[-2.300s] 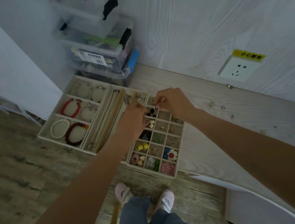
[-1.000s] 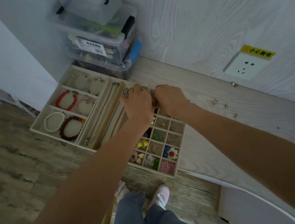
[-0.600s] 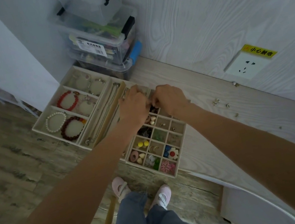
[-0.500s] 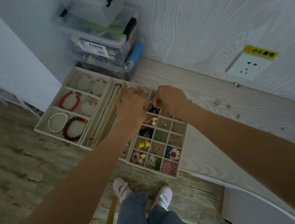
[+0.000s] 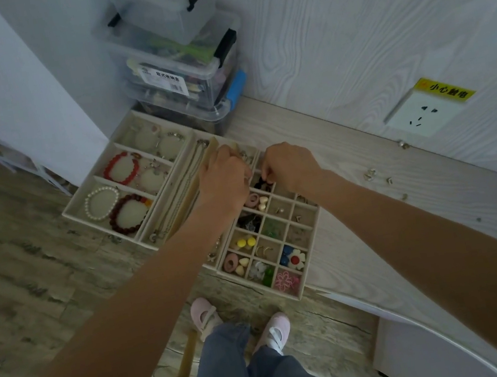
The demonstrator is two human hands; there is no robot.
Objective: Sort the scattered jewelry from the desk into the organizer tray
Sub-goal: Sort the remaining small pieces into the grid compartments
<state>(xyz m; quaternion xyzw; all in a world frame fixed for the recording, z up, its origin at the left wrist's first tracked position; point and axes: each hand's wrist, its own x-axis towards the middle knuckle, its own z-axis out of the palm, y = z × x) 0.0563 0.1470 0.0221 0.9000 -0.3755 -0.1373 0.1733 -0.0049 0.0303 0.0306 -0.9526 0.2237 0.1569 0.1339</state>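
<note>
Evidently your right hand (image 5: 289, 165) pinches something tiny over the organizer tray (image 5: 311, 245) to seat it; left hand (image 5: 222, 179) curls alongside, grip unclear.

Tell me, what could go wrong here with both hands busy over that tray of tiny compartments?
1. The right hand pinches something small over the far cells of the grid tray; if it slips, it could land in the wrong cell, since the neighbours already hold pieces.
2. The grid tray's near corner seems to overhang the desk edge; a forearm nudge might tip it.
3. Loose studs by the wall are tiny and could be missed or brushed off.
</note>
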